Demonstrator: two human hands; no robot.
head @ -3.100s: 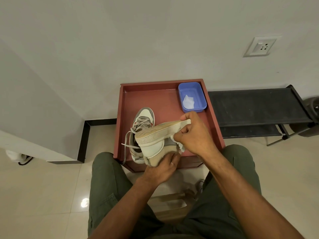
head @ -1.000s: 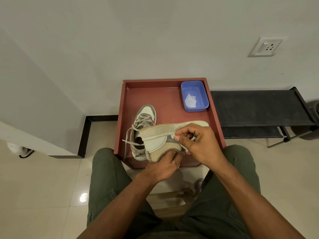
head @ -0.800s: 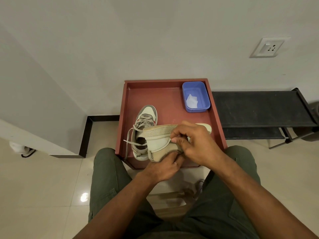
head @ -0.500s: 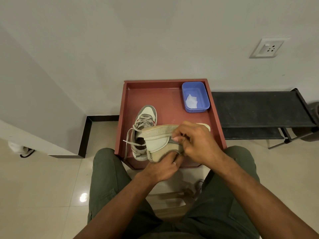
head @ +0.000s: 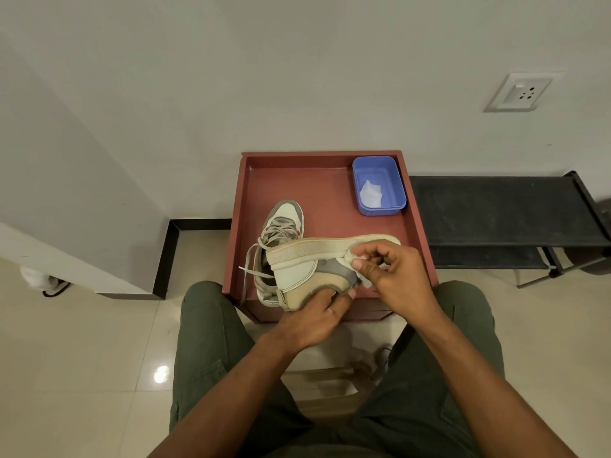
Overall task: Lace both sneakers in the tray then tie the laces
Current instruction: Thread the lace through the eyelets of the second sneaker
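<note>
At centre frame, the laced sneaker (head: pixel 281 233) lies in the red tray (head: pixel 327 190). Your left hand (head: pixel 317 320) cups the tipped sneaker (head: pixel 307 272) from below; right of it, your right hand (head: pixel 393 276) pinches its pale lace (head: pixel 351 257).

I see a red-brown tray (head: pixel 245 206) on a low stand, a laced grey-white sneaker (head: pixel 280 226) lying on its left side, a blue plastic tub (head: pixel 396 183) in its far right corner.
</note>
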